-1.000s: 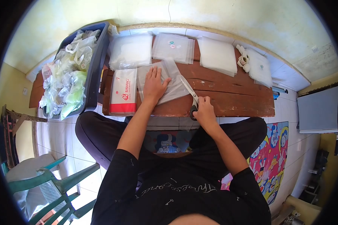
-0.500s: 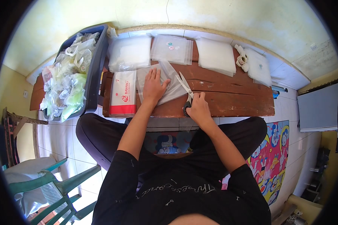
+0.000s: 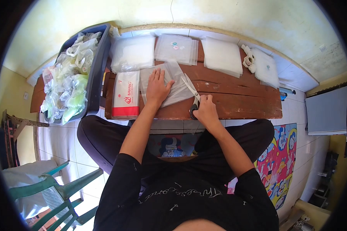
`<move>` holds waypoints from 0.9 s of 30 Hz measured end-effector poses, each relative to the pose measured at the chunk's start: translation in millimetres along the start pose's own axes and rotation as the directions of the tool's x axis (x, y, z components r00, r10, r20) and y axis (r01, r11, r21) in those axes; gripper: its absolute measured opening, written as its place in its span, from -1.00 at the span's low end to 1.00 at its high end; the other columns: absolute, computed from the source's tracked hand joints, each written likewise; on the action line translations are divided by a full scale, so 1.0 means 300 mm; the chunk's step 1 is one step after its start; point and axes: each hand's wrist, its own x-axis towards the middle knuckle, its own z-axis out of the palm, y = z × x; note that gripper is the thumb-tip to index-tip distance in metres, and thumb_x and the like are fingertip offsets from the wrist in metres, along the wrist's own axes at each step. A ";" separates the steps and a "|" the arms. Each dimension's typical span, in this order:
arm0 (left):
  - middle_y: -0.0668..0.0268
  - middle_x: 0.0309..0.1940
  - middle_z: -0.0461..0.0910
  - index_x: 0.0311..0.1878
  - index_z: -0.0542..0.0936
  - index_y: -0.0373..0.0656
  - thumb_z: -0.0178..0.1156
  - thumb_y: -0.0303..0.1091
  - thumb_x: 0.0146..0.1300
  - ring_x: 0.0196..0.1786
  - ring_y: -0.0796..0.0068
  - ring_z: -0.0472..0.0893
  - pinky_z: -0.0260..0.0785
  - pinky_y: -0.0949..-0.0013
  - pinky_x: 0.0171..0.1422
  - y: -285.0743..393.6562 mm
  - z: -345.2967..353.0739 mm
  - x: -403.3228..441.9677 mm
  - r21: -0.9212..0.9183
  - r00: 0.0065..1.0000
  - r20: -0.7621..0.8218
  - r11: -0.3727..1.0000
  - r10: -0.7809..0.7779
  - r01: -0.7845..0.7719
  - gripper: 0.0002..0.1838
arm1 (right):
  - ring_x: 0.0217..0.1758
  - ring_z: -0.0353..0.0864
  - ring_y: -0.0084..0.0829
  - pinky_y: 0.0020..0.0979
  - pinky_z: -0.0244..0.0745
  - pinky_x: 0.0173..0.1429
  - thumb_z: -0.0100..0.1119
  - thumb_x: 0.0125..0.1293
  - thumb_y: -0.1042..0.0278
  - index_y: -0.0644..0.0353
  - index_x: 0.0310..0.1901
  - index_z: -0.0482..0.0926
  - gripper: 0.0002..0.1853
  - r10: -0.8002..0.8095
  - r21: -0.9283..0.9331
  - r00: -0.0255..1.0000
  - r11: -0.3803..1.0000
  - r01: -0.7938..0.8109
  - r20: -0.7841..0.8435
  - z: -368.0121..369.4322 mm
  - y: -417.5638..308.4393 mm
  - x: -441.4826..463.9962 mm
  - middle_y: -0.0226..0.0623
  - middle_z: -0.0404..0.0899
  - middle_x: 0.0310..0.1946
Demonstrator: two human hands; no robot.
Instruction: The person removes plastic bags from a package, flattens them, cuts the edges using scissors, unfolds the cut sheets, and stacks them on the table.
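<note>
My left hand [image 3: 158,87] lies flat with its fingers stretched over clear plastic sheets [image 3: 177,92] on the brown wooden table [image 3: 235,102]. The sheets look like plastic bags and overlap at angles. In my right hand [image 3: 206,111] is a pair of scissors [image 3: 195,94], held by the black handles. Its silver blades are slightly parted and point up and left, at the right edge of the sheets. Left of my left hand lies a white and red pack [image 3: 126,94] marked BAWANG.
Stacks of clear plastic [image 3: 133,52] line the table's back, one stack [image 3: 176,49] with round stickers on it. A rolled cream strip [image 3: 248,59] lies between the two right-hand stacks. A dark bin [image 3: 98,69] full of plastic bags stands left. A green chair [image 3: 61,188] is lower left.
The scissors and my right hand have shifted very slightly right and down. The upper corner of the plastic sheets now spreads a little wider. My left hand stays in place.
</note>
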 end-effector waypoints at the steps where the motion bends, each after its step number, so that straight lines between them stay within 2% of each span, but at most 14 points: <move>1: -0.05 0.43 0.26 0.35 0.36 -0.35 0.11 0.16 0.33 0.51 0.01 0.17 -0.03 0.09 0.58 -0.002 -0.001 0.000 0.005 1.000 0.000 1.000 -0.001 0.001 -0.22 | -0.18 0.57 0.31 0.07 0.56 -0.06 0.37 -0.03 0.45 0.39 -0.10 0.32 -0.50 0.007 -0.002 1.000 1.000 -0.007 0.011 -0.003 0.001 -0.007 0.20 0.33 -0.07; 14: -0.03 0.44 0.25 0.37 0.36 -0.34 0.11 0.15 0.32 0.53 0.04 0.15 -0.04 0.11 0.58 -0.003 0.007 0.000 0.003 1.000 0.007 1.000 -0.010 0.010 -0.22 | -0.20 0.59 0.28 0.05 0.57 -0.08 0.38 -0.01 0.37 0.43 -0.10 0.29 -0.47 0.052 -0.014 0.999 0.999 -0.052 0.015 -0.007 -0.041 -0.006 0.18 0.30 -0.05; 27: -0.04 0.43 0.27 0.36 0.37 -0.33 0.11 0.18 0.32 0.52 0.03 0.17 -0.03 0.11 0.58 -0.002 0.003 -0.002 -0.003 1.000 -0.002 1.000 -0.007 0.007 -0.21 | -0.18 0.57 0.31 0.07 0.55 -0.05 0.36 -0.01 0.39 0.43 -0.11 0.32 -0.50 0.089 -0.005 0.995 0.996 -0.089 0.044 -0.012 -0.006 -0.047 0.20 0.33 -0.07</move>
